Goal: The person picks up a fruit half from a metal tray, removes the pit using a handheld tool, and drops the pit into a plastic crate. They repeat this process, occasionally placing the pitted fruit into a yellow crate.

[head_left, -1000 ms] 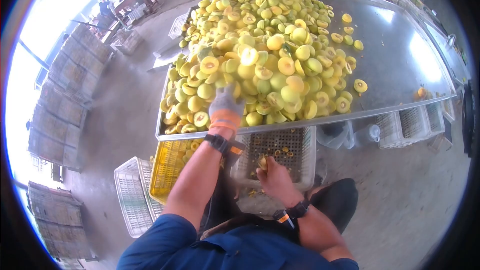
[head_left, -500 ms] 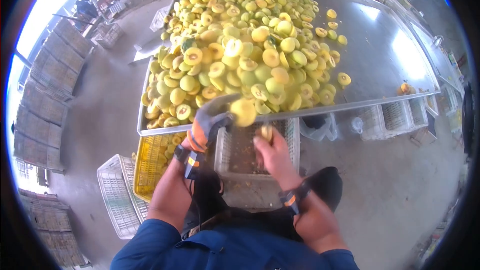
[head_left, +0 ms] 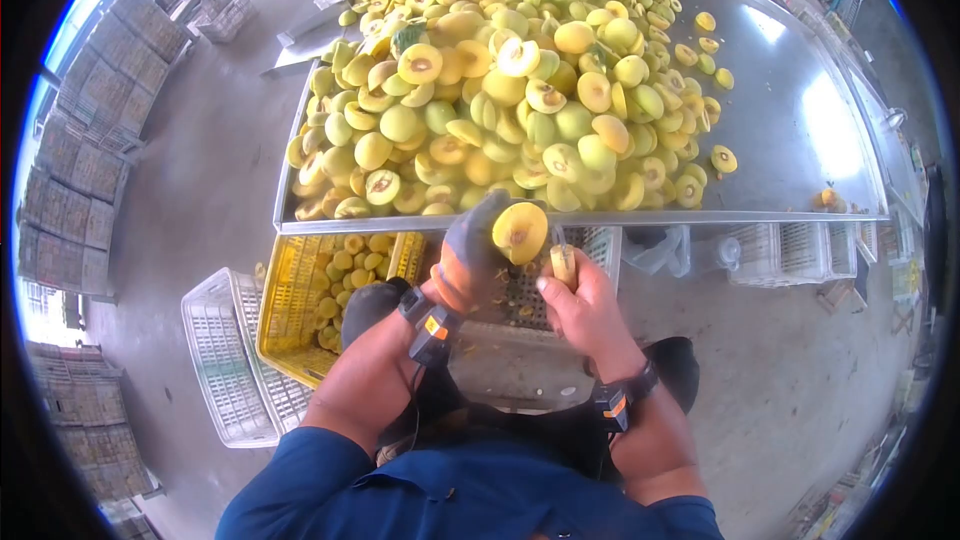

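Observation:
My left hand [head_left: 473, 255], in a grey and orange glove, grips a halved yellow fruit [head_left: 520, 232] with its cut face up and a brown centre. Close to its right, my bare right hand [head_left: 583, 302] is closed on a small tool with a light wooden handle [head_left: 564, 265]; a thin metal end points up beside the fruit. Beyond both hands, a big pile of halved yellow-green fruit [head_left: 480, 110] lies on a metal table [head_left: 790, 120]. Under the hands and the table edge is a pale crate [head_left: 600, 245] with scraps in it.
At the left, a yellow crate [head_left: 275, 320] holds fruit halves, beside white crates [head_left: 215, 360]. Stacked crates [head_left: 75, 200] line the far left. More white crates [head_left: 790, 252] and a clear plastic bag [head_left: 665, 250] are under the table's right part.
My left hand has moved right, closer to my right hand, and the fruit half now shows its cut face. The view has shifted, with the yellow crate more in sight.

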`<state>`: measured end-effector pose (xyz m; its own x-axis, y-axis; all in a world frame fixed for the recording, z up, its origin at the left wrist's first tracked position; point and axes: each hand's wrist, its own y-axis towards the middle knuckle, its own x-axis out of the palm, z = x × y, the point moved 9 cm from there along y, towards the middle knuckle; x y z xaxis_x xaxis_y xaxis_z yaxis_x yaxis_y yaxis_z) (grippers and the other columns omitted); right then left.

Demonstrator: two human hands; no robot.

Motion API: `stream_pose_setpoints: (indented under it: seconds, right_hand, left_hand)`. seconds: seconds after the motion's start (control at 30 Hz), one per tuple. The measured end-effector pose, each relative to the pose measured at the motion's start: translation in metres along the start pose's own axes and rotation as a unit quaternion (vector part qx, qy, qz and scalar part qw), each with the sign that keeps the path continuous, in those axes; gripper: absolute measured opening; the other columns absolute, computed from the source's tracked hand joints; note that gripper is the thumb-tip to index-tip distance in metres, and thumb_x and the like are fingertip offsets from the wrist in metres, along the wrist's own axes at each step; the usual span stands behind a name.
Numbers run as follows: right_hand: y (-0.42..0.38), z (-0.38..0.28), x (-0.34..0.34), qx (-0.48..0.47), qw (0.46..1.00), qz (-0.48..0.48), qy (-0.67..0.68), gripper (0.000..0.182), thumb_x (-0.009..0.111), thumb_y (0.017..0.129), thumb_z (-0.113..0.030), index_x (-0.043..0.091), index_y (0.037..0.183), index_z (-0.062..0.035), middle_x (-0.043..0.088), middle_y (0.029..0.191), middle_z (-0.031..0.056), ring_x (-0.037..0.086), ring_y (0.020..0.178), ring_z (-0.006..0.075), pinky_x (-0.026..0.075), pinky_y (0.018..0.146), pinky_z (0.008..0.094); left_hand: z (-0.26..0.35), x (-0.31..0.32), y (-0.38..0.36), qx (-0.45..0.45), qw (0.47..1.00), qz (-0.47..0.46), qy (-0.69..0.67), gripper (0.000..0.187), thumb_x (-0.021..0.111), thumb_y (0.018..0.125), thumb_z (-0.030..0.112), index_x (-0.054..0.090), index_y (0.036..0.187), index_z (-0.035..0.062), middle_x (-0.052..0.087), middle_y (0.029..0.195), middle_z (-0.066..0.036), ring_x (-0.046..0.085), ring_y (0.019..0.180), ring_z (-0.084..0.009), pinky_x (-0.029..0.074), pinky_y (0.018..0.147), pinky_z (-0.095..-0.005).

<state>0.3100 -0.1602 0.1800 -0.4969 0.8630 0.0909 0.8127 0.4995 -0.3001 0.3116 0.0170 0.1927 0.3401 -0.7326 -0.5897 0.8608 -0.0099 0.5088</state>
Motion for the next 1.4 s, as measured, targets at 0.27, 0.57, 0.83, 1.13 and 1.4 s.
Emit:
stream_pose_setpoints:
  seconds: [0.27, 0.57, 0.83, 1.13, 1.4]
  right_hand:
    - [0.000, -0.018, 0.006, -0.062, 0.976, 0.017, -0.207, 0.029, 0.068, 0.098, -0.016, 0.058, 0.117, 0.0031, 0.071, 0.097, 0.0302, 0.069, 0.093, 0.0528, 0.054, 0.082, 0.0515]
    - [0.000, -0.005, 0.022, -0.095, 0.979, 0.004, -0.181, 0.028, 0.064, 0.098, -0.012, 0.056, 0.120, 0.0037, 0.070, 0.098, 0.0331, 0.067, 0.099, 0.0560, 0.054, 0.084, 0.0547]
    - [0.009, 0.010, 0.029, -0.105, 0.967, 0.014, -0.233, 0.032, 0.063, 0.097, -0.012, 0.055, 0.123, 0.0047, 0.072, 0.097, 0.0286, 0.070, 0.096, 0.0532, 0.055, 0.085, 0.0522]
    - [-0.005, 0.037, 0.064, 0.132, 0.952, -0.216, 0.172, 0.018, 0.060, 0.109, -0.018, 0.057, 0.120, -0.0038, 0.055, 0.075, -0.0006, 0.048, 0.051, 0.0083, 0.041, 0.044, 0.0289]
    - [-0.018, 0.032, 0.058, 0.079, 0.976, -0.199, 0.045, 0.019, 0.061, 0.109, -0.018, 0.058, 0.117, -0.0009, 0.064, 0.082, 0.0056, 0.059, 0.058, 0.0171, 0.048, 0.054, 0.0350]
  left_hand:
    - [0.008, 0.004, 0.010, -0.068, 0.995, -0.034, -0.071, 0.037, 0.070, 0.096, 0.007, 0.065, 0.131, -0.0049, 0.076, 0.118, -0.024, 0.074, 0.108, -0.0398, 0.059, 0.093, -0.0430]
    - [-0.020, 0.023, -0.009, -0.138, 0.986, -0.023, -0.090, 0.034, 0.067, 0.099, 0.002, 0.067, 0.132, -0.0039, 0.076, 0.116, -0.020, 0.075, 0.105, -0.0339, 0.059, 0.090, -0.0388]
    - [-0.025, 0.020, -0.014, -0.300, 0.917, 0.050, -0.259, 0.041, 0.072, 0.092, 0.004, 0.066, 0.131, -0.0058, 0.075, 0.115, -0.022, 0.075, 0.106, -0.0354, 0.059, 0.092, -0.0393]
    - [-0.029, 0.013, -0.023, -0.180, 0.975, 0.017, -0.131, 0.052, 0.080, 0.086, 0.017, 0.066, 0.131, -0.0062, 0.074, 0.116, -0.025, 0.072, 0.109, -0.0415, 0.058, 0.094, -0.0447]
    - [0.012, -0.015, 0.010, -0.069, 0.996, 0.029, -0.039, 0.025, 0.063, 0.099, 0.013, 0.073, 0.118, -0.0011, 0.075, 0.109, -0.020, 0.073, 0.097, -0.0372, 0.057, 0.084, -0.0416]
